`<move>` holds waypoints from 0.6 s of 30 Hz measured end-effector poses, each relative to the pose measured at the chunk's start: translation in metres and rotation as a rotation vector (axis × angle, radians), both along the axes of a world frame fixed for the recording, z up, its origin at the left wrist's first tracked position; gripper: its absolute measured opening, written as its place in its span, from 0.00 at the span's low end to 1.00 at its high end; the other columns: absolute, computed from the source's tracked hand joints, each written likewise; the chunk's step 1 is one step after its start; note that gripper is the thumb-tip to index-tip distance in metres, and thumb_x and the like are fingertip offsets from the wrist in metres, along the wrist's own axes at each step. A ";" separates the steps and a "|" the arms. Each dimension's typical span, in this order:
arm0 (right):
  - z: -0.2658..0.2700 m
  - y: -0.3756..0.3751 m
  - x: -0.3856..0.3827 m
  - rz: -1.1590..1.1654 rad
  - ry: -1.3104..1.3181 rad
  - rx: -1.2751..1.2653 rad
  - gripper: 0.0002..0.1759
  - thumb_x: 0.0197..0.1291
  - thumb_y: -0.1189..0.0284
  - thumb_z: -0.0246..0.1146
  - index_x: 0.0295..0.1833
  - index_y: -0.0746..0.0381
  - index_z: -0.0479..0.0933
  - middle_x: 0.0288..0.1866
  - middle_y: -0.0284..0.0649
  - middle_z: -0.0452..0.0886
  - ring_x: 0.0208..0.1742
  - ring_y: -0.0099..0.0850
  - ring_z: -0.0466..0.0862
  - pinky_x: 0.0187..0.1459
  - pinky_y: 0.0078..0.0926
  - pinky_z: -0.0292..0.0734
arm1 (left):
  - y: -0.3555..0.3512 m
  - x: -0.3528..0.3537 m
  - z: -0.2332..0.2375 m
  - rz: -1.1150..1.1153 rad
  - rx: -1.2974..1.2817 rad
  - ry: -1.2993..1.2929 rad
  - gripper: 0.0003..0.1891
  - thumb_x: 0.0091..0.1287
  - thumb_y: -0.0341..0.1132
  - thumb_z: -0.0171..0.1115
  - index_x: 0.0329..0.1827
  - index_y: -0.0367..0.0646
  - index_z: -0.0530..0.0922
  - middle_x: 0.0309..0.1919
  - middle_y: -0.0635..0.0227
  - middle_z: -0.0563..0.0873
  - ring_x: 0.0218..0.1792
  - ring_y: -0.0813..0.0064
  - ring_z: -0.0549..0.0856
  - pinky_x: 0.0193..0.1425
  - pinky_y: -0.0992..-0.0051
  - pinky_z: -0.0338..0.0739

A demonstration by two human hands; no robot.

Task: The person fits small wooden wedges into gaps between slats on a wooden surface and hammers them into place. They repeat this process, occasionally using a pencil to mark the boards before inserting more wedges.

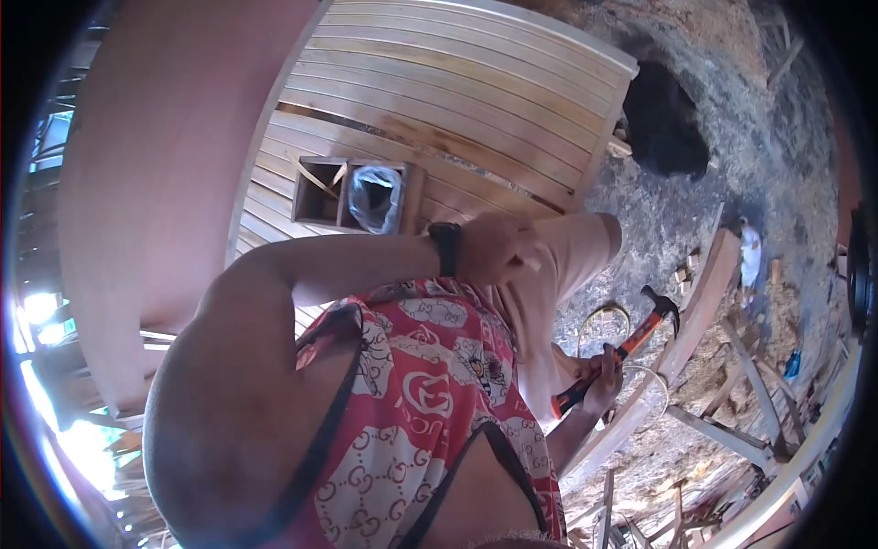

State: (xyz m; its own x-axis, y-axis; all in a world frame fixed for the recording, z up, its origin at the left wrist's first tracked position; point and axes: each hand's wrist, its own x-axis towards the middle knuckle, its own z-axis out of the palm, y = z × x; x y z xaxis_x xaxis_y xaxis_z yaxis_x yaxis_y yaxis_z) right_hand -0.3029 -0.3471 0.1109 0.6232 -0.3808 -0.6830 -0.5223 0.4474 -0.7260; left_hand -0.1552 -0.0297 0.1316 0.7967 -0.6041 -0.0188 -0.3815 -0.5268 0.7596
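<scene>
My right hand (601,382) is wrapped around the handle of a claw hammer (637,339), orange and black, its metal head pointing up and away from me. My left hand (498,247), with a dark watch (446,247) at the wrist, is over my light shorts (585,242), near the edge of a slatted wooden panel (439,64). Its fingers are curled together; whatever they may hold is too small to make out. Beside that forearm, a wooden box (413,197) with two compartments sits on the slats, a clear plastic bag (375,199) in one of them.
A long timber beam (700,306) slants across the ground at right, below the hammer. Loose wood offcuts (727,437) litter the dirt floor around it. A dark heap or hole (663,119) lies past the panel's corner. A broad smooth board (155,165) stands at left.
</scene>
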 end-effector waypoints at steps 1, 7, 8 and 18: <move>-0.009 -0.011 0.003 -0.016 0.038 -0.002 0.13 0.72 0.65 0.62 0.43 0.65 0.76 0.19 0.30 0.67 0.14 0.21 0.67 0.18 0.21 0.71 | -0.018 -0.007 -0.009 -0.037 0.038 -0.013 0.17 0.58 0.39 0.69 0.49 0.45 0.79 0.44 0.58 0.83 0.43 0.51 0.86 0.47 0.55 0.81; -0.070 -0.099 -0.006 -0.095 0.300 0.275 0.16 0.75 0.59 0.61 0.57 0.58 0.76 0.24 0.24 0.73 0.17 0.14 0.69 0.18 0.16 0.69 | -0.083 -0.001 -0.019 -0.075 0.306 0.036 0.25 0.55 0.43 0.74 0.53 0.44 0.75 0.44 0.57 0.83 0.42 0.50 0.87 0.42 0.53 0.82; -0.078 -0.106 -0.003 -0.096 0.363 0.270 0.14 0.75 0.59 0.61 0.55 0.57 0.77 0.23 0.24 0.74 0.17 0.14 0.70 0.18 0.16 0.69 | -0.087 0.001 -0.017 -0.074 0.330 0.059 0.26 0.54 0.43 0.74 0.53 0.44 0.76 0.44 0.57 0.83 0.42 0.50 0.87 0.42 0.53 0.82; -0.103 -0.157 -0.005 -0.033 0.696 0.380 0.14 0.71 0.58 0.65 0.48 0.56 0.76 0.22 0.26 0.71 0.16 0.20 0.70 0.18 0.21 0.68 | -0.127 0.008 0.005 -0.095 0.431 0.442 0.27 0.52 0.46 0.74 0.53 0.49 0.76 0.45 0.59 0.84 0.43 0.52 0.87 0.42 0.53 0.83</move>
State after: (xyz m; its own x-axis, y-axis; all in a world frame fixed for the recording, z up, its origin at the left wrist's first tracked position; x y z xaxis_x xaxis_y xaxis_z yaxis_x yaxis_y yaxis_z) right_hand -0.3079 -0.5042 0.0075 -0.0018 -0.0543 -0.9985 -0.7823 0.6221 -0.0324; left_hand -0.1469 -0.1565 0.1364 0.6012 -0.5367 -0.5920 -0.1400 -0.8001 0.5833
